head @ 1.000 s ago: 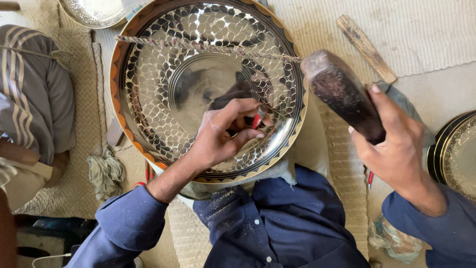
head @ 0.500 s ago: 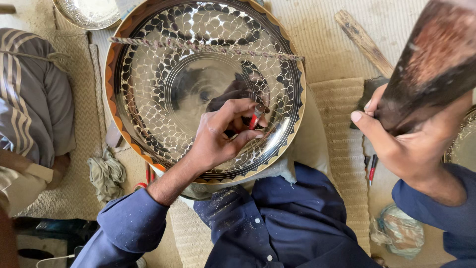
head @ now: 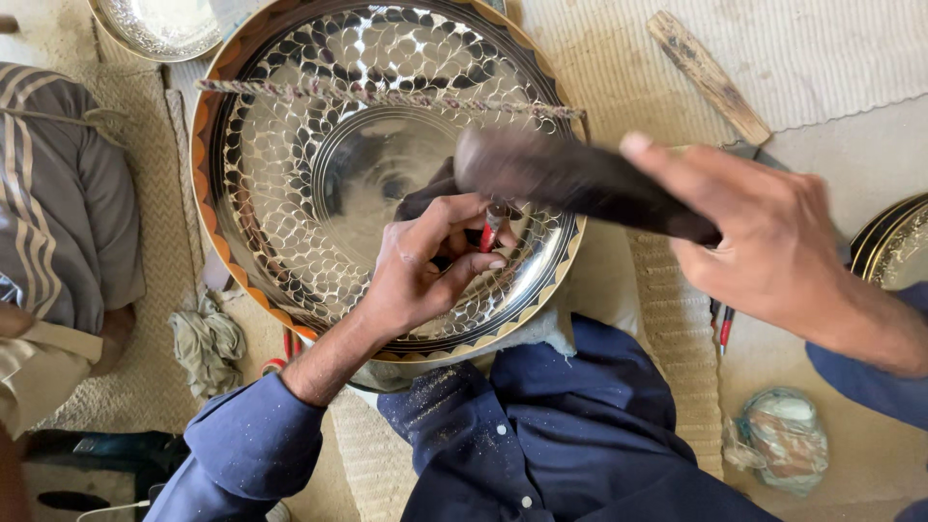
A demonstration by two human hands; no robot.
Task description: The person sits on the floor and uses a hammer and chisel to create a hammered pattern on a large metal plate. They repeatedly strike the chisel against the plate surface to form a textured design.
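- Our left hand (head: 420, 275) pinches a small punch (head: 491, 228) upright on the tray (head: 290, 193) at 5 o'clock.
- Our right hand (head: 773, 242), fingers clenched, holds the mallet (head: 570, 179) over it.
- The scale pattern covers most of the tray; we judge the work nearly finished.

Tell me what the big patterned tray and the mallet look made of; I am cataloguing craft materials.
The tray looks like polished metal: mirror-bright, with scale-shaped facets and an orange-and-dark rim band. The mallet in the right hand seems dark, worn wood, though motion blur leaves that open. The left hand pinches a small punch, apparently metal with a red part.
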